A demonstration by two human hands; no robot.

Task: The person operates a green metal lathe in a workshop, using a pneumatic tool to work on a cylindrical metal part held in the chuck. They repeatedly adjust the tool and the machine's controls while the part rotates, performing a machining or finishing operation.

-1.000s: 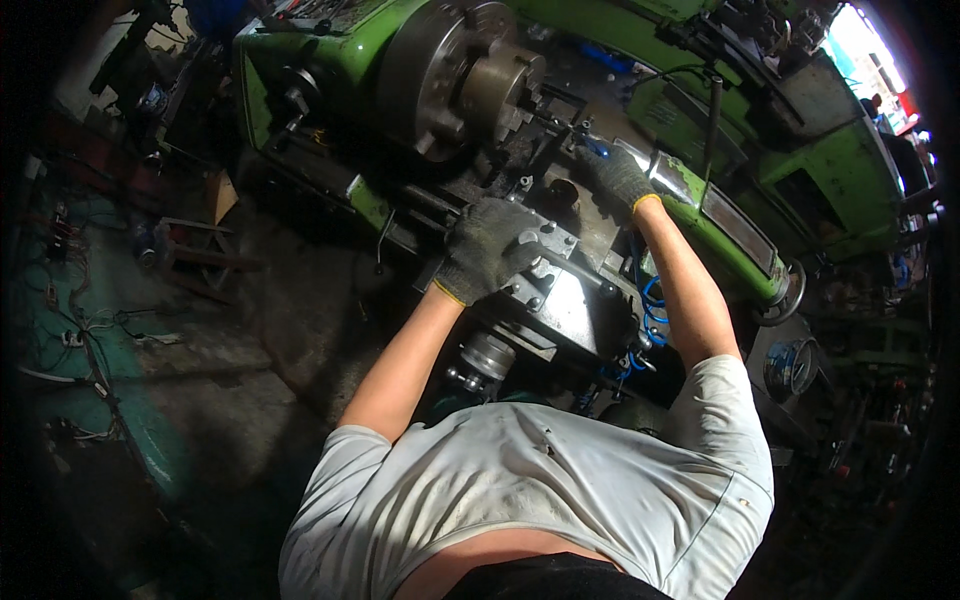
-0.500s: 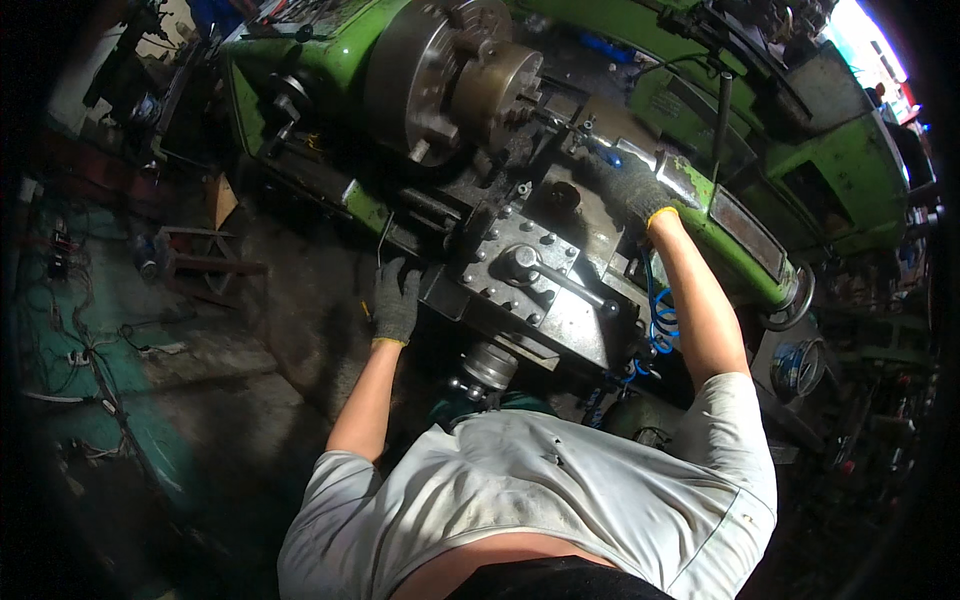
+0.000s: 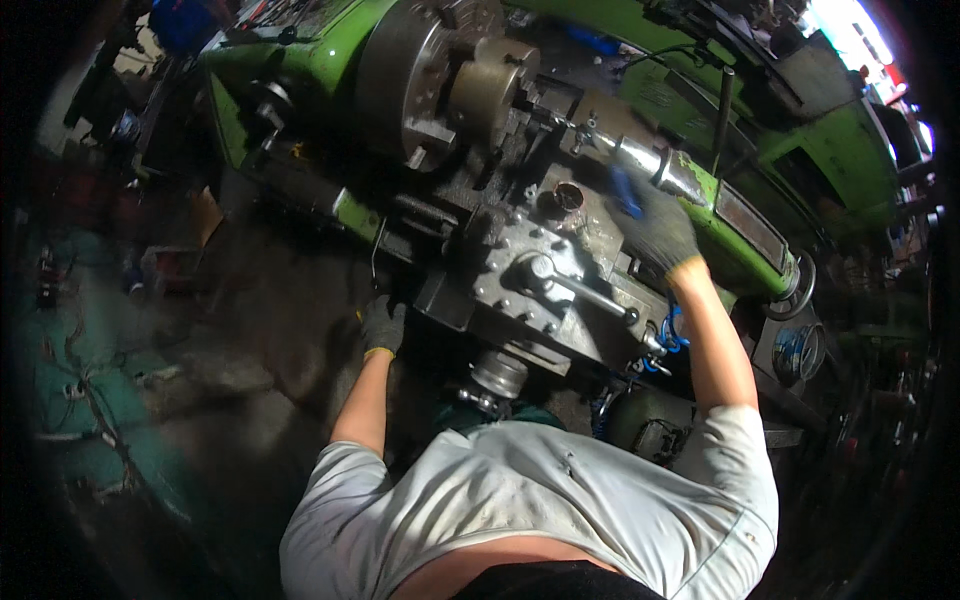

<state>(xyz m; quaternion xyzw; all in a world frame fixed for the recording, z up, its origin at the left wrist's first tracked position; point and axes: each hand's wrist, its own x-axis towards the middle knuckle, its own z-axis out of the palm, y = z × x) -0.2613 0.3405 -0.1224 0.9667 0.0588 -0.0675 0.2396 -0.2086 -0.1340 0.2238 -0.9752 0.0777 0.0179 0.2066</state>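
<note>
A large green-painted metal lathe [image 3: 330, 60] runs from the far left toward the right, filling the far half of the view. At its left end sits the broad dark steel chuck [image 3: 405, 75], with a dull round workpiece [image 3: 490, 90] held in it. Nearer, in the middle, stands the grey steel carriage block [image 3: 545, 290] with its bolts and a long steel lever handle [image 3: 585, 290] lying across it. Below the block hangs a small silvery round knob [image 3: 497, 375].

The right hand [image 3: 655, 230], in a grey knit glove, rests on the far right side of the carriage beside a shiny steel cylinder [image 3: 650, 160] — fingers curled down, though what they grip cannot be told. The left hand [image 3: 383, 325], also in a grey glove with a yellow cuff, is closed at the lathe's near left edge, just below a thin dark lever [image 3: 374, 255] — whether it holds anything cannot be told.
</note>
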